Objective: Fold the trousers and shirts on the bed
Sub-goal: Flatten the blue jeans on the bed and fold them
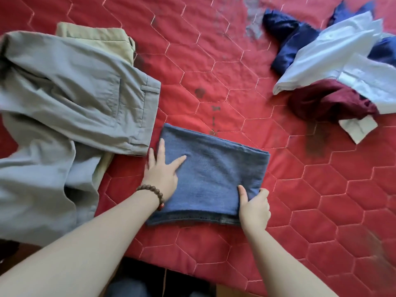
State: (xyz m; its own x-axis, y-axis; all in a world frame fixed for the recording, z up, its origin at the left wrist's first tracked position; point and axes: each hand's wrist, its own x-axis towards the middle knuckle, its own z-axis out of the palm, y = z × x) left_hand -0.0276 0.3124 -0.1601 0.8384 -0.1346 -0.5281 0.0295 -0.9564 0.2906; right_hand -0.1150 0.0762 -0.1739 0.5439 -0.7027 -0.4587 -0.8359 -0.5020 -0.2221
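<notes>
Blue denim trousers (212, 172) lie folded into a compact rectangle on the red quilted bed (214, 61), near its front edge. My left hand (161, 170), with a bead bracelet on the wrist, rests flat and spread on the fold's left side. My right hand (254, 207) pinches the near right corner, thumb on top and fingers around the edge. Grey trousers (70, 108) lie unfolded at the left, over beige trousers (102, 37). At the right lies a loose heap: a white shirt (334, 54), a navy garment (289, 39) and a maroon garment (327, 99).
The bed's front edge (192, 273) runs across the bottom, with dark floor and my legs below it. Dark stains mark the quilt around the middle (200, 92). Bare quilt shows between the folded denim and the heap at the right.
</notes>
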